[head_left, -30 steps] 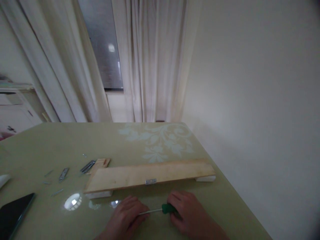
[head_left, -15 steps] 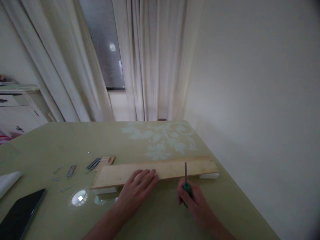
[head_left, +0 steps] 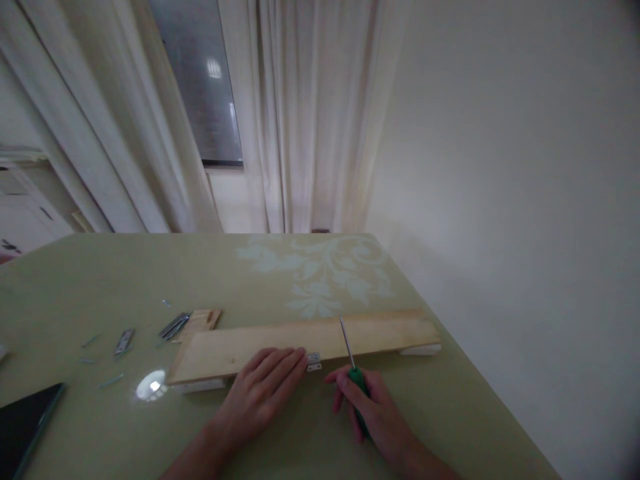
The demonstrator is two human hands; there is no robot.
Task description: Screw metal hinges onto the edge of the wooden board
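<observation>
A long pale wooden board (head_left: 250, 340) lies across the table, raised on white blocks at both ends. My left hand (head_left: 267, 387) rests on its near edge, fingers stretched out and lying flat. Just beyond those fingertips a small metal hinge (head_left: 313, 361) sits at the board's edge, part of it overhanging. My right hand (head_left: 373, 407) grips the green handle of a screwdriver (head_left: 357, 379), whose shaft points up and slightly left above the board. The screwdriver's tip does not touch the hinge.
Left of the board lie another hinge (head_left: 124, 341), several loose screws (head_left: 111, 381), and a stack of metal hinges (head_left: 175, 325) by a small wooden piece (head_left: 200, 321). A dark tablet or phone (head_left: 30, 427) lies nearer, at left. A wall (head_left: 525, 233) borders the table's right side.
My right hand has moved left with the screwdriver, which now tilts left instead of standing upright. My left fingers have shifted left, uncovering the hinge. The view has moved slightly.
</observation>
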